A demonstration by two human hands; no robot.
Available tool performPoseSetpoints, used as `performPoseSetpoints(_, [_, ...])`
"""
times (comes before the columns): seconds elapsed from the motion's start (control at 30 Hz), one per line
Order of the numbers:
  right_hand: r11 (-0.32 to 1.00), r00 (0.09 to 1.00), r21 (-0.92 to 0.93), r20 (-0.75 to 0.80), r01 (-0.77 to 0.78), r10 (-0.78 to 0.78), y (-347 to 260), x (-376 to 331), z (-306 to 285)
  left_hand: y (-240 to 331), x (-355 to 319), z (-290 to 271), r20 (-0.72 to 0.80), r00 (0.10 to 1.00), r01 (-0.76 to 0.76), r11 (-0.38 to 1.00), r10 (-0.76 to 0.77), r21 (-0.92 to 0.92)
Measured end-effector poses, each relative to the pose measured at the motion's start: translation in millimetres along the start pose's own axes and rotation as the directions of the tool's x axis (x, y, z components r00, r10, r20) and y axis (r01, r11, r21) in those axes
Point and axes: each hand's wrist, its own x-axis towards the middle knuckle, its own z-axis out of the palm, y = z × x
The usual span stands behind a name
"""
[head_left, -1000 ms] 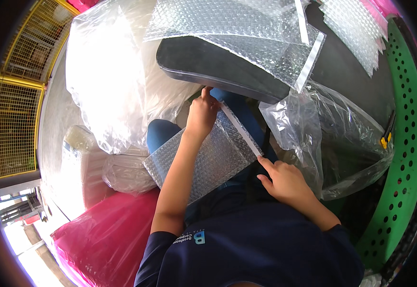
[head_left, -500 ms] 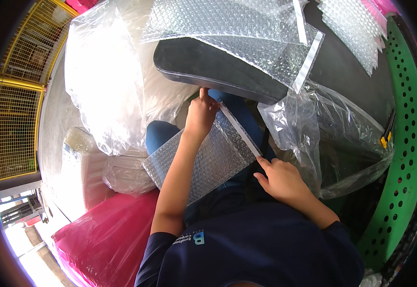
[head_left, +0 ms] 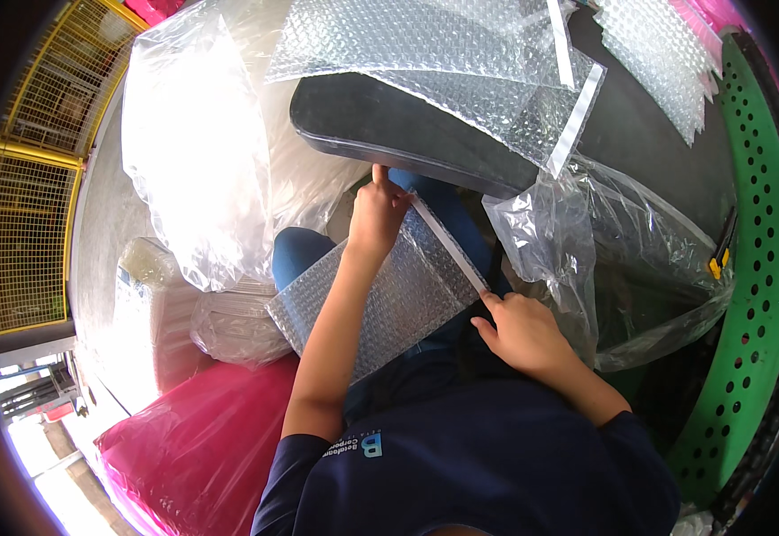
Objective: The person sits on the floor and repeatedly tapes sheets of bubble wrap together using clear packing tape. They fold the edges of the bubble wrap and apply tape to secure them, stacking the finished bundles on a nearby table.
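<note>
A clear bubble wrap bag [head_left: 380, 308] lies slanted across my lap, with a white strip [head_left: 447, 239] along its upper right edge. At the top corner of the bag, my left hand [head_left: 379, 214] pinches the end of the strip, its index finger pointing away toward the dark padded board. My right hand [head_left: 528, 335] is at the strip's lower end, index fingertip touching it. The right thumb is apart from that finger; its other fingers are partly hidden.
More bubble wrap bags [head_left: 425, 45] lie on the dark padded board [head_left: 389, 116] ahead. Large clear plastic [head_left: 202, 152] and a pink wrapped bundle [head_left: 202, 438] are at left. A yellow-and-black cutter [head_left: 721, 255] lies near the green perforated rim [head_left: 737, 348] at right.
Almost nothing differs. The right hand has shifted very slightly at the strip's lower end; the left hand keeps its pinch on the top corner.
</note>
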Motion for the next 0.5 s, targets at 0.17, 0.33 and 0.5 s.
performPoseSetpoints(0.17, [1.000,1.000,-0.012,-0.002,-0.002,0.002,-0.9,-1.0,-1.3,-1.8,-16.6,12.1,-0.249,0.960,-0.090,0.985,0.124,0.145])
performPoseSetpoints(0.33, [1.000,1.000,-0.009,-0.004,-0.023,0.023,6.6,-1.7,-0.4,35.6,-86.7,29.3,0.159,0.827,-0.494,0.833,0.539,-0.250])
performPoseSetpoints(0.5, [0.999,1.000,0.046,-0.011,0.019,-0.018,10.6,3.8,-7.3,39.3,-104.2,21.1,0.264,0.875,-0.419,0.908,0.406,-0.009])
